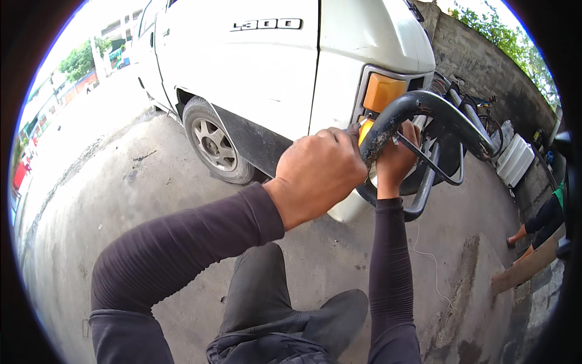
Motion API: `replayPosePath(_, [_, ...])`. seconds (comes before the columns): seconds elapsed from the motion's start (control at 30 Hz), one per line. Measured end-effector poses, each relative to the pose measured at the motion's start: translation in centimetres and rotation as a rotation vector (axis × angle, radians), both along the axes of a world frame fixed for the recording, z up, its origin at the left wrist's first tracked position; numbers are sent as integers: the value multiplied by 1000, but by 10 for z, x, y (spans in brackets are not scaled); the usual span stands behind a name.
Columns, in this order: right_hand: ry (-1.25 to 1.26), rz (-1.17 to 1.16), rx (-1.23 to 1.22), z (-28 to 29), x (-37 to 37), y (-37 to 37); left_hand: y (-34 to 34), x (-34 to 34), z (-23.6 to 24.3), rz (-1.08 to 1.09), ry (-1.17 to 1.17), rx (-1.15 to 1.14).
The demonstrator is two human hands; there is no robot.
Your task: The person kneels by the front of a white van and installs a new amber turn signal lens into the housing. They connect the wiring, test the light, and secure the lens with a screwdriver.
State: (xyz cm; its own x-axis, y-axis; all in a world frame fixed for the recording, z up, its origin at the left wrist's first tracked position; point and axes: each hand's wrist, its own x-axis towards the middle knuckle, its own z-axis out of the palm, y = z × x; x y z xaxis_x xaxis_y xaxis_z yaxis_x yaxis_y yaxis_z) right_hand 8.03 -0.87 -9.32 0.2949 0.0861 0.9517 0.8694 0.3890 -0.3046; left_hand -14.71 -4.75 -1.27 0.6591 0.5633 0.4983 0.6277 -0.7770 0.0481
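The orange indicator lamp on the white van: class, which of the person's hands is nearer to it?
Right. The right hand grips the black tube bar just below the orange lamp; the left hand sits farther left and lower.

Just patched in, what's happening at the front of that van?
A person stands at the front corner of a white van, both hands up at its black tubular bull bar. The left hand is fisted near the orange indicator lamp; the right hand grips behind the bar. Any tool is hidden.
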Motion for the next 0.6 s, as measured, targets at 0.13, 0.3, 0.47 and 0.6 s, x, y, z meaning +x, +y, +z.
replayPosePath(0.13, [-69, -77, -32, 1, 1, -3, -6, -3, 5, -35, -549, -610])
replayPosePath(0.3, [-109, -76, 12, 0, 5, 0, -1, -8, 10, -227, -1015, -1437])
replayPosePath(0.47, [-94, -85, 2, 0, 7, 2, 1, -2, 1, -123, -351, -461])
replayPosePath(0.6, [-51, -70, -22, 0, 1, -2, -5, -1, 0, -56, -345, -257])
